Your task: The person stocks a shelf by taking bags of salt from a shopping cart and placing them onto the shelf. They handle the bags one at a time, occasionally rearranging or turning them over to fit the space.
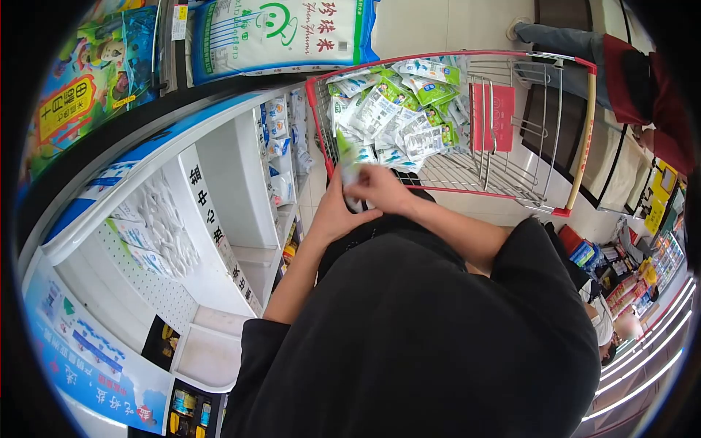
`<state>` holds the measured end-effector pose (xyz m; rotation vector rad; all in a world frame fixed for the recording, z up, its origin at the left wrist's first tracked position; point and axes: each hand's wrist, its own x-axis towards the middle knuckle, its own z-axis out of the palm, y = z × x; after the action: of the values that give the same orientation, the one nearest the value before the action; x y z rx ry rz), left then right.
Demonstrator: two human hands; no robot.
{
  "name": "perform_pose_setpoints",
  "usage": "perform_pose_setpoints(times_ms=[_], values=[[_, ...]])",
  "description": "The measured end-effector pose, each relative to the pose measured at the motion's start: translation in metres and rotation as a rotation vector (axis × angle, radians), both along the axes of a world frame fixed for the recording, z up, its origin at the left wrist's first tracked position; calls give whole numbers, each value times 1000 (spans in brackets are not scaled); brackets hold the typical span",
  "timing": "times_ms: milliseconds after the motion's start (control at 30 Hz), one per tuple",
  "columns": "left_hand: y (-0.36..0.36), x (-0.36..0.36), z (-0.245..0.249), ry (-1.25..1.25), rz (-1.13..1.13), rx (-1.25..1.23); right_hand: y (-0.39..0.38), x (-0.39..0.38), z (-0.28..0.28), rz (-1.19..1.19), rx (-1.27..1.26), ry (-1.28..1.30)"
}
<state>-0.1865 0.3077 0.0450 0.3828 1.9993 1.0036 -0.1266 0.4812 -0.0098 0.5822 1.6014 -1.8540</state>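
In front of my body I hold a green-and-white salt packet (345,152), blurred at its upper end. My left hand (334,216) is closed around its lower part. From the right, my right hand (382,191) grips the packet too, its fingers bent against it close to the left hand. Just beyond my hands, a shopping cart (496,191) with a red rim carries a heap of similar green-and-white salt packets (398,109). The lower end of the held packet is partly hidden by my fingers.
White shelving (219,168) stands at my left, with packets (157,237) hanging inside and more packets (279,128) farther along. A large rice sack (285,36) lies beyond the shelf. Another person (631,80) stands behind the cart handle (584,135). A red panel (492,117) sits in the cart.
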Motion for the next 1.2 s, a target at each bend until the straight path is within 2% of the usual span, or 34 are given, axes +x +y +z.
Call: perform_pose_setpoints(times_ms=[33, 67, 133, 167, 200, 267, 367, 467, 533, 600, 667, 733, 767, 833, 867, 967, 1100, 1167, 1200], values=[[-2, -1, -1, -336, 68, 111, 3, -8, 14, 93, -62, 135], [-7, -1, -1, -339, 68, 105, 6, -15, 26, 186, -127, 267], [-25, 4, 1, -665, 533, 375, 23, -35, 31, 132, -736, 66], [-28, 5, -2, -820, 768, 513, 32, -47, 34, 166, -841, 1], [-28, 7, -5, -826, 772, 505, 44, -60, 42, 292, -838, 17], [-32, 7, -10, -691, 765, 405, 48, -65, 15, 355, -1008, -47], [-42, 11, -29, -632, 783, 358, 39, -71, -13, 191, -918, -91], [-49, 9, -34, -641, 863, 368, 29, -80, -12, 212, -860, 64], [-63, 12, -41, -743, 904, 435, 32, -77, -20, 192, -907, 42], [-69, 11, -38, -756, 903, 466, 39, -66, -73, -480, -1123, 26], [-81, 16, -30, -769, 907, 481, 48, -66, -115, -1011, -759, -257], [-91, 22, -28, -728, 922, 450, 45, -54, -184, -1081, -121, -564], [-95, 27, -27, -714, 930, 482, 40, -46, -213, -1082, -121, -562], [-101, 31, -20, -736, 931, 502, 35, -44, -246, -875, 249, -742], [-105, 33, -16, -762, 934, 513, 36, -45, -253, -869, 246, -743], [-108, 38, -15, -723, 948, 449, 42, -45, -285, -448, 369, -645], [-98, 31, -10, -705, 935, 390, 53, -47, -340, -350, 505, -830], [-102, 33, -10, -717, 898, 388, 52, -36, -347, -533, 382, -615], [-107, 36, -10, -720, 845, 365, 56, -29, -348, -531, 384, -618]])
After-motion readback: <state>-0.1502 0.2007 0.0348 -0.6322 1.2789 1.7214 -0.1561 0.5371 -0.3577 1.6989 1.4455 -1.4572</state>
